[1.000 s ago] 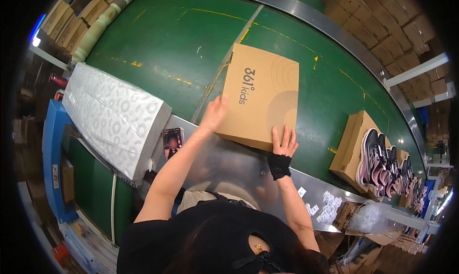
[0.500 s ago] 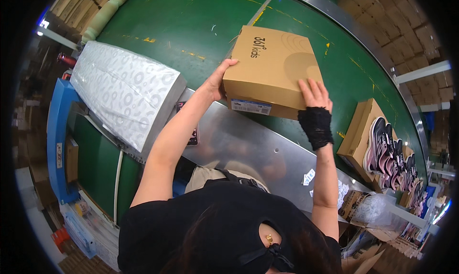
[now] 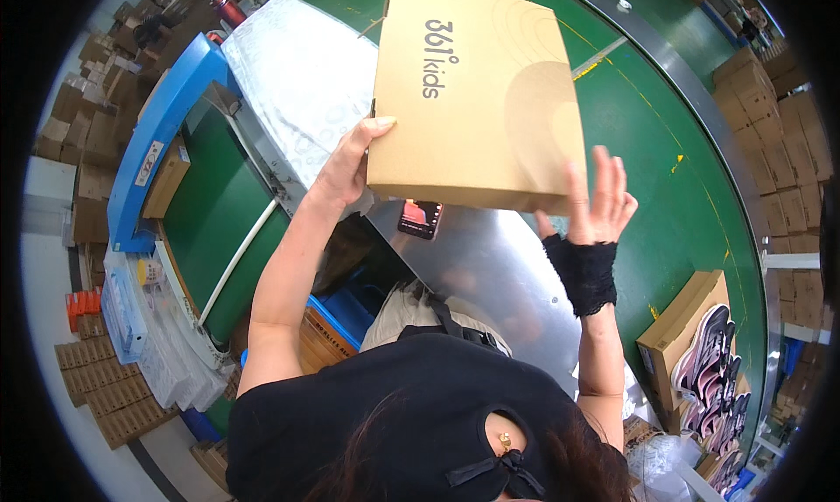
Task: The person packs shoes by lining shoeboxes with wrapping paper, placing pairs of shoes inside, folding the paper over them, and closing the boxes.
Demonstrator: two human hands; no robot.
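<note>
The left hand (image 3: 343, 165) is gripping the near left corner of the box (image 3: 472, 91), which is sitting partly above the metal surface (image 3: 490, 261). The right hand (image 3: 595, 206) is standing open at the near right corner, contact unclear; firm support there is mattering for balance.

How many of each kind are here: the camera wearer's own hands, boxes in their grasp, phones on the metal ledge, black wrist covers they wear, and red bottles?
Own hands: 2 (left hand, right hand)
Grasped boxes: 1 (cardboard box)
Phones: 1 (phone)
Wrist covers: 1 (black wrist cover)
Bottles: 1 (red bottle)
Total: 6
</note>
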